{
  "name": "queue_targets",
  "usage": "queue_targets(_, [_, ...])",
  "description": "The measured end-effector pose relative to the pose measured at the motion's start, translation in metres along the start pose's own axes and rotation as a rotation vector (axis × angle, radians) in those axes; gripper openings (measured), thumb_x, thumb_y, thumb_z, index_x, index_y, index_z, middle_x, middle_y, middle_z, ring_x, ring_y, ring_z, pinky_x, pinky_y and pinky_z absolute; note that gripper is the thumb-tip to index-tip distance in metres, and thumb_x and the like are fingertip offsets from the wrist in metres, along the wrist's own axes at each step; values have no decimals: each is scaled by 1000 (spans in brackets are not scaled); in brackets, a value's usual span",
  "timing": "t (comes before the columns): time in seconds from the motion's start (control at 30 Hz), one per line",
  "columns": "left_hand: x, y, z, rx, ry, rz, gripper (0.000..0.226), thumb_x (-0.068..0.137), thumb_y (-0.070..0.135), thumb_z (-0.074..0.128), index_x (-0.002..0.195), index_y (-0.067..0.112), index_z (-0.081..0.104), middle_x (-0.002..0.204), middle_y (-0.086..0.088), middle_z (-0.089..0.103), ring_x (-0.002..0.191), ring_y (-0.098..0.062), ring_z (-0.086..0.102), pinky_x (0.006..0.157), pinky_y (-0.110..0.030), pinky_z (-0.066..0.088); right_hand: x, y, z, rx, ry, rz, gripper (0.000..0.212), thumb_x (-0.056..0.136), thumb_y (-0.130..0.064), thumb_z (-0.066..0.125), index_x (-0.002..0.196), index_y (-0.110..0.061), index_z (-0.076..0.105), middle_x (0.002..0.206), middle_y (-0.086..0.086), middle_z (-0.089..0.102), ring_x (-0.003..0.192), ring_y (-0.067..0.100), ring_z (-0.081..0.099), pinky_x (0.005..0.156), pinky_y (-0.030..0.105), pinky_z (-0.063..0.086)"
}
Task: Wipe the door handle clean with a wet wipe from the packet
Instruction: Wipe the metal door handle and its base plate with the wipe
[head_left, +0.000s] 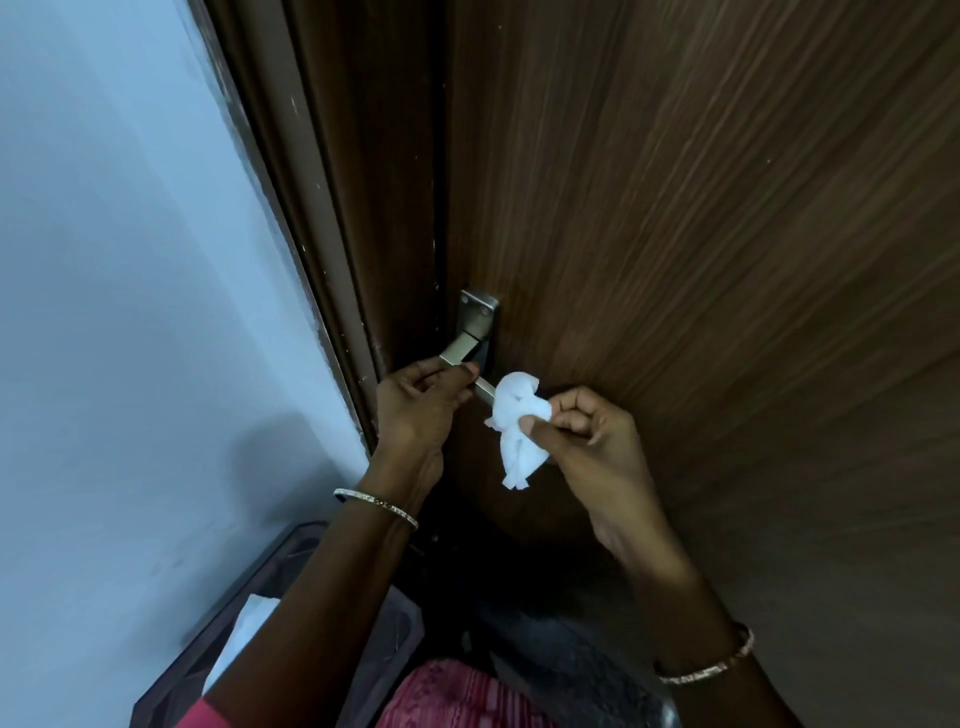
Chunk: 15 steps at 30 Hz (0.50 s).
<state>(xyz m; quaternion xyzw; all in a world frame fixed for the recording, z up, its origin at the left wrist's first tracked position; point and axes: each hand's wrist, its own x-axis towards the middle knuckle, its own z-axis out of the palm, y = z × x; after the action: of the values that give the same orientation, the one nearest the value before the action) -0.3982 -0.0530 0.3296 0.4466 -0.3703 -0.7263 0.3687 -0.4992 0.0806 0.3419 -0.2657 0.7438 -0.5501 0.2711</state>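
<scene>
A metal door handle (460, 349) with a steel backplate (480, 314) is mounted near the left edge of a dark brown wooden door (701, 234). My left hand (418, 402) grips the lever from below and left. My right hand (587, 436) pinches a crumpled white wet wipe (517, 426) between thumb and fingers. The wipe hangs just right of the lever's end, touching or nearly touching it. The wipe packet is not in view.
A pale blue wall (130, 312) runs along the left, meeting the dark door frame (322, 218). Below my left forearm stands a dark bin (218, 644) with something white (244, 639) inside. A bangle circles each wrist.
</scene>
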Motion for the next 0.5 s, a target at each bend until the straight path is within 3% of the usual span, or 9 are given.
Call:
queue_targets(0.13, [-3, 1, 4, 47, 36, 63, 9, 77, 4, 77, 83, 3, 70, 86, -20, 67, 81, -27, 62, 86, -42, 54, -9, 4, -2, 50, 59, 5, 17, 81, -13, 77, 87, -26, 68, 79, 0, 77, 76, 10, 74, 69, 39, 60])
queue_targets(0.2, [-2, 0, 4, 66, 39, 93, 10, 78, 4, 77, 77, 8, 67, 85, -20, 65, 81, -27, 62, 88, -43, 54, -14, 3, -1, 7, 111, -55, 23, 83, -11, 73, 94, -30, 68, 81, -3, 78, 78, 12, 75, 71, 40, 62])
queue_targets(0.4, [3, -7, 1, 170, 55, 159, 13, 76, 14, 80, 82, 11, 69, 78, -15, 69, 74, -24, 66, 81, -42, 56, -19, -13, 4, -175, 324, -317, 33, 85, -4, 66, 105, -28, 77, 93, -24, 73, 88, -10, 68, 76, 6, 50])
queue_targets(0.5, [3, -8, 1, 219, 66, 182, 18, 75, 19, 80, 85, 9, 70, 83, -19, 73, 73, -25, 68, 77, -40, 57, -10, -24, 11, -203, 312, -338, 33, 83, -3, 66, 105, -25, 78, 99, -19, 74, 86, -13, 66, 74, -1, 43])
